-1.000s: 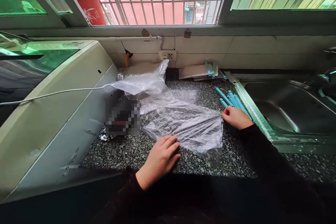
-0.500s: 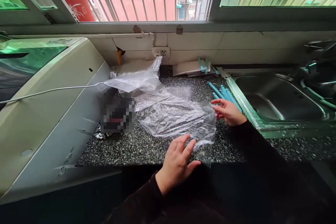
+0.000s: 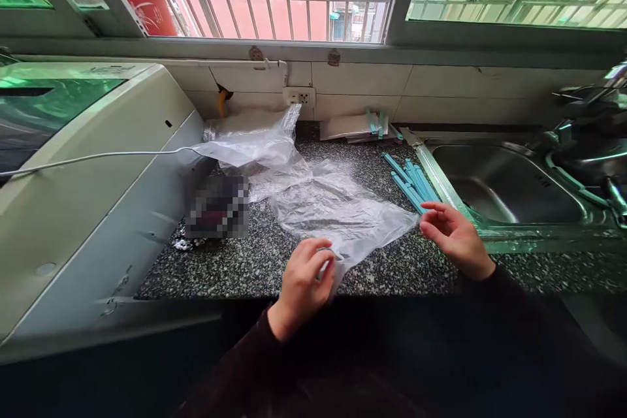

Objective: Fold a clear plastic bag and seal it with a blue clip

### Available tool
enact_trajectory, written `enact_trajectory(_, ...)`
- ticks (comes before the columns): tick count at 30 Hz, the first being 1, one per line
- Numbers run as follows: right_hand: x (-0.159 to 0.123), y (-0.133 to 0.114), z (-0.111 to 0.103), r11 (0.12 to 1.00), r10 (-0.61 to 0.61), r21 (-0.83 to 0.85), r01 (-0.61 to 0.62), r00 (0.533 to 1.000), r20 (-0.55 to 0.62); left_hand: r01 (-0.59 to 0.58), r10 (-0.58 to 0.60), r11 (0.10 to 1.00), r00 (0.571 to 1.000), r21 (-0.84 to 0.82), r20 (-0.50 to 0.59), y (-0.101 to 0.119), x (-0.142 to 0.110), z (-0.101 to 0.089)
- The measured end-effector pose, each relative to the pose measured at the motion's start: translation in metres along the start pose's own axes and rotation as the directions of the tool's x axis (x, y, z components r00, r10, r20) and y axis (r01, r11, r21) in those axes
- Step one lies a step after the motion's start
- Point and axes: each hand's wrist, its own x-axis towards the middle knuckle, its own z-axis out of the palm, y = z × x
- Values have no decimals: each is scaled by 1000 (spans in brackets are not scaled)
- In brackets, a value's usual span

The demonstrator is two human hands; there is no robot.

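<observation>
A clear plastic bag (image 3: pixel 343 209) lies crumpled on the speckled dark countertop (image 3: pixel 245 268). My left hand (image 3: pixel 304 284) is at the counter's front edge, fingers curled and pinching the bag's near corner. My right hand (image 3: pixel 453 235) hovers just right of the bag with fingers apart, holding nothing, close to the bag's right tip. Several teal sealing sticks (image 3: pixel 411 179) lie on the counter just beyond my right hand, beside the sink.
A steel sink (image 3: pixel 504 183) is at the right with dark cookware (image 3: pixel 592 144) on its far side. A white appliance (image 3: pixel 88 163) with a cable fills the left. More clear plastic (image 3: pixel 255 144), a blurred dark object (image 3: pixel 215 206) and a wall socket (image 3: pixel 298 96) sit behind.
My left hand went from lying flat on the bag to pinching its near corner. My right hand let go of the bag's right edge and opened. The bag was pulled towards me.
</observation>
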Motion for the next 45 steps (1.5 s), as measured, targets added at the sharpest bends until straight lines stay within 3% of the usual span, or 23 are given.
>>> enact_trajectory(2,-5,9,0,938,-231,-245,247,968,94,-4,5,1000,1000,-16,26,-3,-3,-17)
enact_trajectory(4,-7,14,6,805,-391,-406,432,902,184,-16,17,1000,998,-24,62,-5,-7,-29)
enact_trajectory(8,-5,8,26,637,-552,-477,606,790,267,-28,32,997,998,-71,63,-8,-26,-41)
enact_trajectory(11,-6,-6,32,596,-580,-460,658,749,320,-156,155,987,987,-35,-46,-9,-50,-37)
enact_trajectory(13,-9,-15,31,602,-570,-449,660,749,338,-207,215,972,974,110,-70,-9,-64,-29)
enact_trajectory(16,-16,-27,25,622,-537,-412,667,745,396,-108,134,959,988,262,-82,-11,-70,-22)
enact_trajectory(19,-19,-37,16,656,-489,-339,675,722,490,4,8,988,997,152,-79,-16,-57,-31)
enact_trajectory(22,-14,-49,7,743,-411,-223,631,693,592,127,-118,985,990,-117,73,-19,-36,-51)
enact_trajectory(24,-6,-56,4,819,-375,-128,559,691,617,274,-216,922,950,-272,225,-20,-22,-63)
enact_trajectory(26,7,-61,5,892,-337,-40,449,722,604,428,-314,827,889,-364,333,-23,-10,-70)
enact_trajectory(28,24,-62,11,955,-249,14,297,771,586,562,-410,696,822,-448,394,-29,0,-71)
enact_trajectory(30,44,-59,22,994,-111,45,105,806,582,666,-481,508,745,-547,461,-38,9,-67)
enact_trajectory(34,87,-42,59,968,94,147,-201,841,533,765,-582,125,572,-632,578,-62,26,-55)
enact_trajectory(36,105,-31,76,931,195,188,-312,863,466,760,-657,21,500,-650,564,-73,33,-50)
enact_trajectory(38,112,-19,86,895,307,183,-406,860,407,752,-707,-21,455,-659,542,-83,38,-46)
enact_trajectory(41,100,-1,85,905,350,126,-407,878,327,751,-727,-23,441,-660,527,-94,41,-42)
enact_trajectory(45,51,14,72,985,151,35,-166,951,268,728,-740,-63,425,-683,521,-101,43,-38)
